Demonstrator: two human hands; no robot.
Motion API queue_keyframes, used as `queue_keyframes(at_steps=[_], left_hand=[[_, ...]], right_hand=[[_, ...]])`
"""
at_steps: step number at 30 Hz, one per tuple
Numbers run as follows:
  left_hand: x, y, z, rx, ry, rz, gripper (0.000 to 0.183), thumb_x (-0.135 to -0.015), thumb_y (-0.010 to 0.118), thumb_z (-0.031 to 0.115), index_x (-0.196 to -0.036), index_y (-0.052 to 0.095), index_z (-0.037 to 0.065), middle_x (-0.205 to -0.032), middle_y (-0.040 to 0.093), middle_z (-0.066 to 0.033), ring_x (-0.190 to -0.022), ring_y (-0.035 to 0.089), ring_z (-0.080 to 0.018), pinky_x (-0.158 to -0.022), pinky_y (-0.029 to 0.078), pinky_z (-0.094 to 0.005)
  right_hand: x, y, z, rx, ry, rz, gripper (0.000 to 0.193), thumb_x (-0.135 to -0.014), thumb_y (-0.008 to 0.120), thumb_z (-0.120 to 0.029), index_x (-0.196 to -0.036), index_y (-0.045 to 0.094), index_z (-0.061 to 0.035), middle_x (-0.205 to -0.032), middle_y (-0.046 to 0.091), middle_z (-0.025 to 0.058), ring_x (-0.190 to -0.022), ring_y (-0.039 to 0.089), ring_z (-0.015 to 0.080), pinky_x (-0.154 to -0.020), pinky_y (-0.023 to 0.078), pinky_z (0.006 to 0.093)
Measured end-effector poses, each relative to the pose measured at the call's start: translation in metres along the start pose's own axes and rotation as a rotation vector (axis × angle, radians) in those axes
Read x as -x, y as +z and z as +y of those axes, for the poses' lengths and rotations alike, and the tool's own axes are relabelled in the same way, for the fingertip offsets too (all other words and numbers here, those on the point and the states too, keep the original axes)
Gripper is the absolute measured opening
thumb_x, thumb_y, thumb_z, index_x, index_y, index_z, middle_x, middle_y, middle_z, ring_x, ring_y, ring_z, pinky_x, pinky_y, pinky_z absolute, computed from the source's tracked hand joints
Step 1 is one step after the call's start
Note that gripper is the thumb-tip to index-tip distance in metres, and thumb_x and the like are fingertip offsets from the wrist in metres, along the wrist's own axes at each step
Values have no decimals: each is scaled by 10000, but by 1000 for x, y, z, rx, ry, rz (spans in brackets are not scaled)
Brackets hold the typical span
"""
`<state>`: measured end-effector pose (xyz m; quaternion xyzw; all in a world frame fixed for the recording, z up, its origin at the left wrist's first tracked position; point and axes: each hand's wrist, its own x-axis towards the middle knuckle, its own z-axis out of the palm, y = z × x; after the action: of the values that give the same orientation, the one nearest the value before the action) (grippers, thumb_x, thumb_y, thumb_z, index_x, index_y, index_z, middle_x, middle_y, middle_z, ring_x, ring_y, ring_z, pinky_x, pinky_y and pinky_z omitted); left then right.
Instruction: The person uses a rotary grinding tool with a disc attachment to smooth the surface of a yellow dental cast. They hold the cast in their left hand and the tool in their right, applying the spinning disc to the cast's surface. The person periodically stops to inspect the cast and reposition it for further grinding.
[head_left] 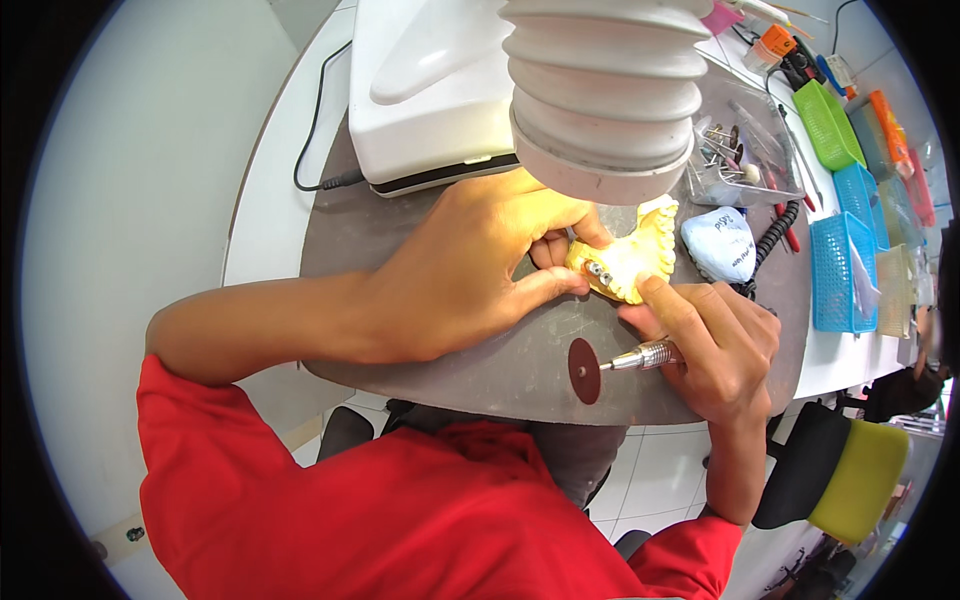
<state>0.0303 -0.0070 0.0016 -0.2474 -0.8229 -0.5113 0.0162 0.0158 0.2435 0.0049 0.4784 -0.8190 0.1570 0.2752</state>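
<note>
Grey, lightly scratched desk point(470, 375) with a curved edge carries the work, and white floor tiles are seen below it. Above, a white ribbed hose point(605, 75) is cut off by the upper border, and its wide round mouth hides a part of the desk behind. Some fingers of the left hand point(480, 250) are hidden, and the rear of the metal handpiece point(652, 355) disappears inside the right hand point(722, 340). Yellow dental model point(630, 258) looks like plaster, arch-shaped, with bumpy teeth and small shiny grey parts point(600, 272) on it. Dark red disc point(584, 371) is thin, flat and round, mounted on the handpiece. The left hand pinches the model between thumb and fingers, at its left end. The right hand is closed around the handpiece, its fingertips at the lower right edge of the model; the disc is below, apart from the model.
</note>
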Motion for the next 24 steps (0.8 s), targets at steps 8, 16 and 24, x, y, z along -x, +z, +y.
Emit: queue_keyframes(at_steps=[8,16,24], left_hand=[[0,-2,-3,-103,42,-17,325,-787,798,-27,-1089,680,-22,-1024,656,-102,-819,639,-145,-717,523,-287],[0,-1,2,-95,7,-32,566,-733,899,109,-1209,609,7,-923,648,-53,-816,626,-132,-737,523,-283],[2,0,10,-178,105,-82,883,-673,934,189,-1421,505,2,-855,629,-42,-764,592,-145,-695,510,-283]], right_hand=[[2,-1,-3,25,-19,-3,243,-687,792,-112,-923,751,-70,-769,652,27,-518,507,79,-455,366,224],[-1,-8,-1,-114,75,-44,291,-732,822,-75,-995,717,-8,-801,694,116,-597,654,207,-503,490,290],[4,3,7,-82,45,54,274,-704,674,-131,-958,743,-55,-863,709,37,-555,591,90,-481,433,224]])
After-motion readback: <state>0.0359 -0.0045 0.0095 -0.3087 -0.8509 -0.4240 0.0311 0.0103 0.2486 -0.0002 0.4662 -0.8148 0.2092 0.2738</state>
